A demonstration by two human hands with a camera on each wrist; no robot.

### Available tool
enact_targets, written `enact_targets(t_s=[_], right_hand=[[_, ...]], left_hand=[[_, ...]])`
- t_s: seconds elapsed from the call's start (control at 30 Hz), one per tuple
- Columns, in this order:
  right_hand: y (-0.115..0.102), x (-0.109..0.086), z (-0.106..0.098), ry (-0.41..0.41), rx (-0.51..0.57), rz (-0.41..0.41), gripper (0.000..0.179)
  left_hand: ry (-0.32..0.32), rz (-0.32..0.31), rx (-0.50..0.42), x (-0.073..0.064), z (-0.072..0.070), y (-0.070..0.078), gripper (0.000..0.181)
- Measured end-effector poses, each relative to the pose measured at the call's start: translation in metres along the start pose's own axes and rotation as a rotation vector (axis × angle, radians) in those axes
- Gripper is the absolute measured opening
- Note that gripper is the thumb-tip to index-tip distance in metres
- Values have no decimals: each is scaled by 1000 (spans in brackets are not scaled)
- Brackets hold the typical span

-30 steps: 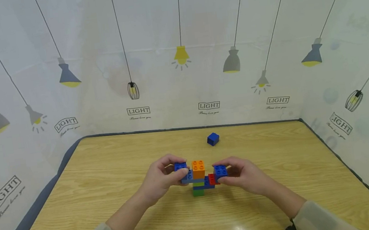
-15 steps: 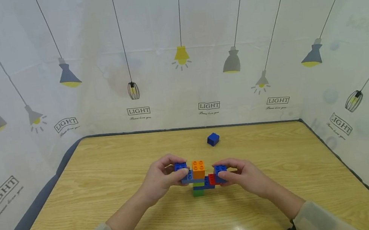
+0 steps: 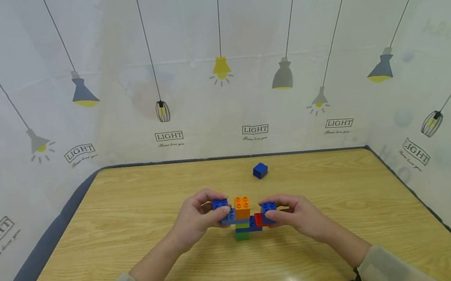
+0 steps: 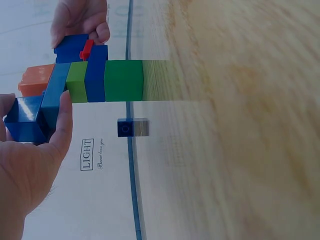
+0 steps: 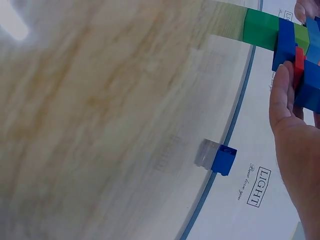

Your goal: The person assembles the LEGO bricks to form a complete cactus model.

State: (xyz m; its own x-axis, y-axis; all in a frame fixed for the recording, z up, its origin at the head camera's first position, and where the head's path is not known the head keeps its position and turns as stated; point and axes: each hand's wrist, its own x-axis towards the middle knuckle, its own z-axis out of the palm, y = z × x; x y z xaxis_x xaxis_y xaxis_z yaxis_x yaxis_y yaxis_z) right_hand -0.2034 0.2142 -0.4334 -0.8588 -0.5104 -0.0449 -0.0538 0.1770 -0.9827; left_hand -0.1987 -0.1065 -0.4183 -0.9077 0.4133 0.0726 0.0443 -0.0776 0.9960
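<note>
Between the hands in the head view stands a toy brick structure with a green brick [image 3: 242, 236] at its foot. Above this come a dark blue brick [image 4: 96, 75], a lime brick [image 4: 77, 82] and a lighter blue brick [image 4: 55, 95], topped by an orange brick [image 3: 242, 207]. The left hand [image 3: 194, 220] pinches a blue brick [image 3: 219, 203] on the structure's left arm, thumb on the near side. On the right arm, the right hand [image 3: 301, 215] pinches another blue brick [image 3: 269, 206] sitting over a red brick [image 3: 258, 219], whose right part is hidden.
A loose blue brick [image 3: 260, 171] lies on the wooden table [image 3: 151, 186] behind the structure, near the far edge. Beyond that edge hangs a pale curtain [image 3: 189, 38] printed with lamps. Both wrists carry black straps below the sleeves.
The right thumb has shifted up from below the right blue brick onto its near face. The left hand keeps its hold, and the structure stays in place.
</note>
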Motion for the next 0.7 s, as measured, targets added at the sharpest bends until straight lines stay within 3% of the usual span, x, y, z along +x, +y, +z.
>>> enact_targets(t_s=[0.7], right_hand=[[1, -2, 0, 35, -30, 54, 57]], left_hand=[[1, 4, -6, 0, 0, -2, 33]])
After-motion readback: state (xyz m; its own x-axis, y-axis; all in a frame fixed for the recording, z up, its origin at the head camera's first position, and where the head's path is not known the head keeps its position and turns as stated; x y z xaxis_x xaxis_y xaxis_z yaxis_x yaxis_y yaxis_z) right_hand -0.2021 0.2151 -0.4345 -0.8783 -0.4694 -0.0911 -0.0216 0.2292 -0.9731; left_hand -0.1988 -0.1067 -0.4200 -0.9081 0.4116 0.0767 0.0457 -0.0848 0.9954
